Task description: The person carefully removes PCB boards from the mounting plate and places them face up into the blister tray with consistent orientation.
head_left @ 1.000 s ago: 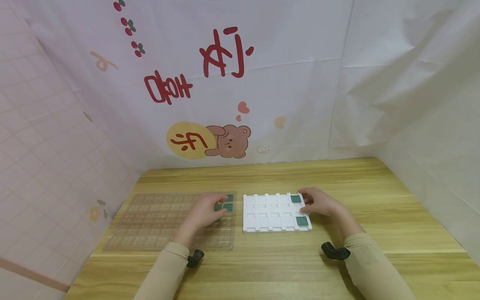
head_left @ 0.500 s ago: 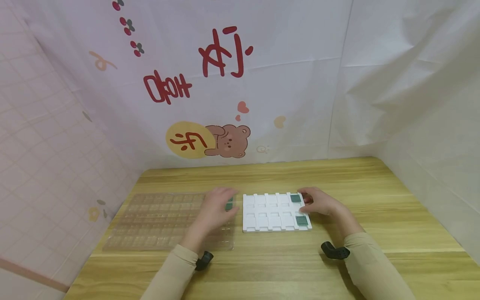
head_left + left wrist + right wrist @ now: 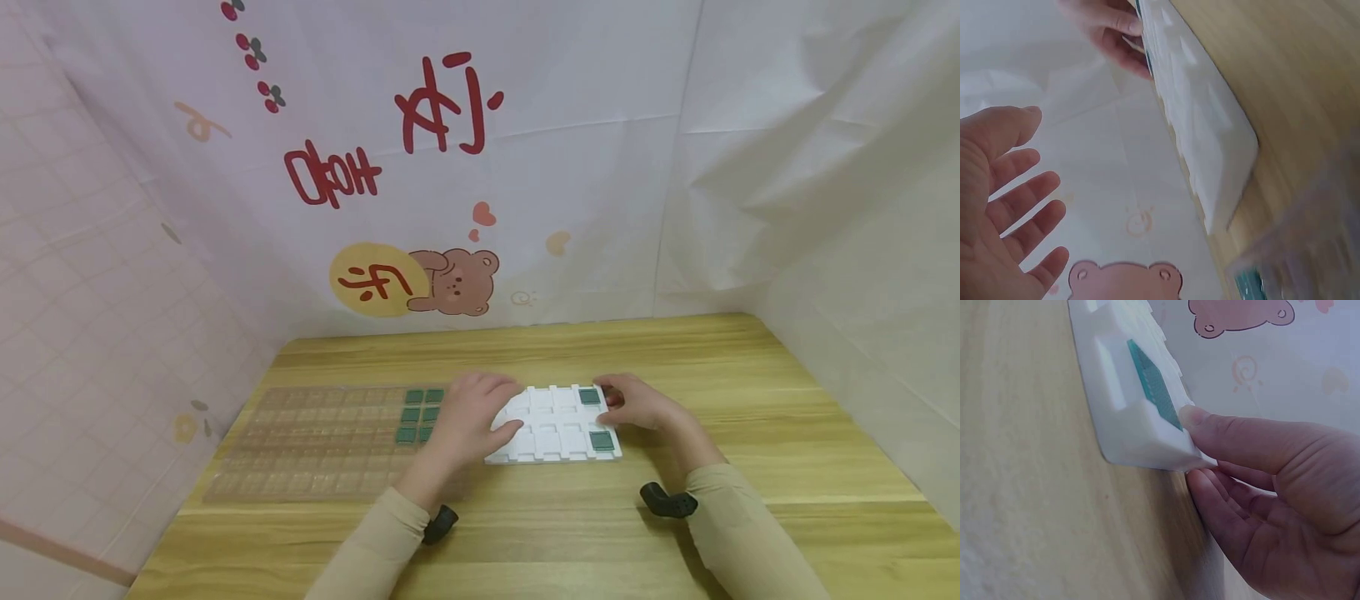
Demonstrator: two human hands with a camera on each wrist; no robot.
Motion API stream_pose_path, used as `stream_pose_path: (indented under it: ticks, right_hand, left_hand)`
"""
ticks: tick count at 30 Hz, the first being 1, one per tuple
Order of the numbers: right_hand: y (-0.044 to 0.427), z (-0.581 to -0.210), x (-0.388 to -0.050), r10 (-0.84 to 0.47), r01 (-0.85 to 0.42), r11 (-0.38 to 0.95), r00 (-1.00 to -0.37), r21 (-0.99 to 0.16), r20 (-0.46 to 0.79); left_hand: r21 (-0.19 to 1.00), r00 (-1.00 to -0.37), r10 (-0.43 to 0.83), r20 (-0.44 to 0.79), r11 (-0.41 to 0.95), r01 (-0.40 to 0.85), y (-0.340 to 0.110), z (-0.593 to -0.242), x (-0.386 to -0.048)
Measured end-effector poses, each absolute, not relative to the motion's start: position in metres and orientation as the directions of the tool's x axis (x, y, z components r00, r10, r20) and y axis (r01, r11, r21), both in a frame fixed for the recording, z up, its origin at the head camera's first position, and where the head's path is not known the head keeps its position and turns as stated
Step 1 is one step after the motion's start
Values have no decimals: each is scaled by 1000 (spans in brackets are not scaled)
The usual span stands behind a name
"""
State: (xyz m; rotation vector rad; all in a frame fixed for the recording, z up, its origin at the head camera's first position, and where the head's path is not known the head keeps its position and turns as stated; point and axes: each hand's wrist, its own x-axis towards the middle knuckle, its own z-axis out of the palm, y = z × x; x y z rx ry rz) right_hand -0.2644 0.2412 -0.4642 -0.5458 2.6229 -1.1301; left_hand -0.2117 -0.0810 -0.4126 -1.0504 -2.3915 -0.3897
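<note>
My left hand [image 3: 467, 423] hovers over the left end of a white compartment tray [image 3: 547, 419], fingers spread and slightly bent. The left wrist view shows nothing in that hand [image 3: 1004, 200]. At the tray's right end my right hand [image 3: 637, 403] grips the edge; the right wrist view shows its thumb [image 3: 1192, 416] on top and the other fingers at the side. Two green square chips, one at the back [image 3: 590, 397] and one at the front [image 3: 602, 441], sit in the tray's right-hand column. Left of it, a clear plastic tray [image 3: 315, 457] holds several green chips [image 3: 411, 414], some hidden behind my left hand.
The two trays lie side by side on a wood-grain table [image 3: 547, 533]. White cloth with a printed bear [image 3: 461, 283] hangs behind the table, and pale cloth walls stand at both sides. A black strap piece [image 3: 667, 502] shows at each wrist.
My left hand has moved right, from above the clear tray's chips to over the white tray's left end, uncovering several green chips. The right hand keeps its grip on the white tray.
</note>
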Motion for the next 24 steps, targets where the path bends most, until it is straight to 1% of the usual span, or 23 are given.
stream_pose_path:
  ticks: [6,12,20,24]
  right_hand:
    - [241,-465,-265,-420,-231,626,-905,-745,-72]
    - [241,-465,-265,-417,-223,624,-906,-749,-77]
    - [241,-465,-267,-410,-215,627,-909,-749,-83]
    - [241,-466,-267,-413,-223,625,-908,-748,-74]
  left_hand:
    - [66,-580,628,519,647,760,-62,-417,-212]
    - [112,-624,632,460,656,747,-44,-418,-213]
    - [164,-649,633,421,651,741,-20,-413,-217]
    - [187,-682,626,378,670,719,-9,-410,-220]
